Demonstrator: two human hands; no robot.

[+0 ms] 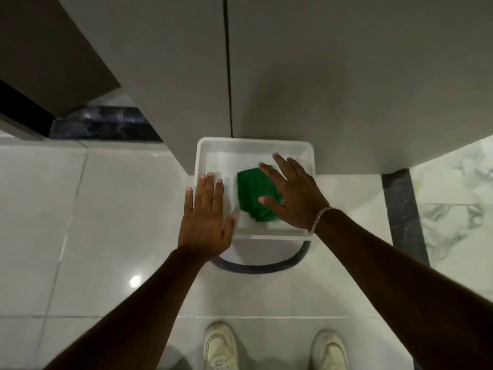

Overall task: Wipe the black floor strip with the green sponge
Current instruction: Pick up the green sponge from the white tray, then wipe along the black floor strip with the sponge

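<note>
A green sponge (253, 193) lies inside a white square tub (210, 153) that stands on the floor against a grey wall. My right hand (293, 196) hovers over the sponge's right side with fingers spread, partly covering it. My left hand (208, 212) is flat and open over the tub's left rim, holding nothing. A black floor strip (402, 209) runs along the tiles to the right of the tub. Another dark marbled strip (106, 124) lies at the left under a door edge.
A dark curved handle (261, 268) lies on the floor in front of the tub. My two white shoes (221, 345) stand on the pale glossy tiles below. A grey door panel (53, 54) angles in at the upper left. Marbled white tiles (453, 209) lie right of the strip.
</note>
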